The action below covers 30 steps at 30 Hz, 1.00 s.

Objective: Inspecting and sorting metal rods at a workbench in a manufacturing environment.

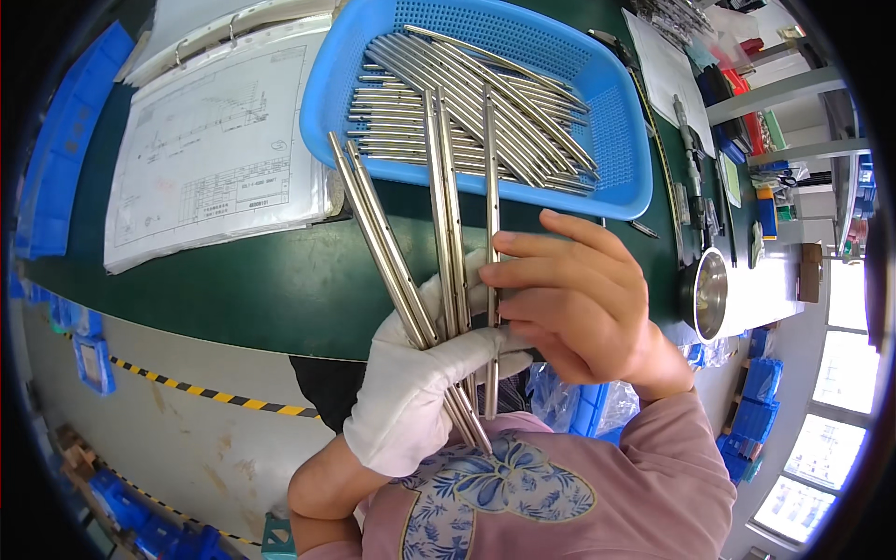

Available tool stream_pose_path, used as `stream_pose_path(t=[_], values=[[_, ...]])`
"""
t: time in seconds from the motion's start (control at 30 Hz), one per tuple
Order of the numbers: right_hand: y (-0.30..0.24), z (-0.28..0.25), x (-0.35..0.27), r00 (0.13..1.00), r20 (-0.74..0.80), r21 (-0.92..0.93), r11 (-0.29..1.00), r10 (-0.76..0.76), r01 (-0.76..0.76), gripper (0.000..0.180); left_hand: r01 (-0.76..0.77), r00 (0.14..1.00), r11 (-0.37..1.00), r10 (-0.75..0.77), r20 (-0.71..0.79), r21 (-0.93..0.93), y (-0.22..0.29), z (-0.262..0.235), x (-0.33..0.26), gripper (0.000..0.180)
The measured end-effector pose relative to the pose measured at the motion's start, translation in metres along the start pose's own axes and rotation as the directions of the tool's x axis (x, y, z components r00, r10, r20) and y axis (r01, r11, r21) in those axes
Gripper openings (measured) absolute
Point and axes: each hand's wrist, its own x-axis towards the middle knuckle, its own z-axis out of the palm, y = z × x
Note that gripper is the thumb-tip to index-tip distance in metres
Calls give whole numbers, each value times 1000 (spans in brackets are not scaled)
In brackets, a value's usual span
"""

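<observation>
Head view: left hand [401,397], in a white glove, clamped around a small bundle of metal rods [380,245]. Bundle is fanned above the grip: one group leans out to the left, a middle group [454,219] stands nearly upright, lower ends project below the glove toward the shirt. Right hand [583,299], bare, just beside it; fingertips at the rightmost rod [493,187], which stands apart from the others. Whether the right fingers pinch it or merely rest against it: cannot tell, contact partly hidden and slightly blurred.

Progress (judgement): mid-handling, a single rod seemingly singled out, the rest of the handful waiting in the glove. Beyond both hands, a blue basket [621,182] holds many more rods [523,121], some lying crosswise over a lower layer. No second pile of like rods identified near the hands, so finished and unfinished pieces cannot be told apart; the basket could be either stock. Work appears well short of complete.

Also noted: beyond the left hand, to its left, an open binder [219,140] with a drawing; right of the right hand, a metal bowl [711,294].
</observation>
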Motion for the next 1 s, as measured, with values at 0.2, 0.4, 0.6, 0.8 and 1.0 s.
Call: stream_pose_path(t=[0.2, 0.4, 0.6, 0.8, 1.0], values=[[-8, -6, -8, 999, -44, 153, 988, -4, 11, 12, -17, 1000, 999, 18, 14, -30, -1, 0, 3, 47], [-10, -4, -11, 1000, -6, 161, 987, 21, -20, 11, -33, 999, 999, 34, 14, -36, -2, 3, 3, 49], [-14, -5, -6, 999, 34, -12, 999, -37, 38, 12, -73, 997, 997, 73, -1, 13, -4, 4, 8, 46], [-11, -2, -10, 997, -16, -114, 991, -72, 70, 13, -79, 997, 996, 79, 11, 42, -1, 8, 10, 42], [-4, -9, -2, 999, -35, 50, 999, -17, 19, 13, -35, 998, 998, 37, 52, -45, 1, 12, 15, 34]])
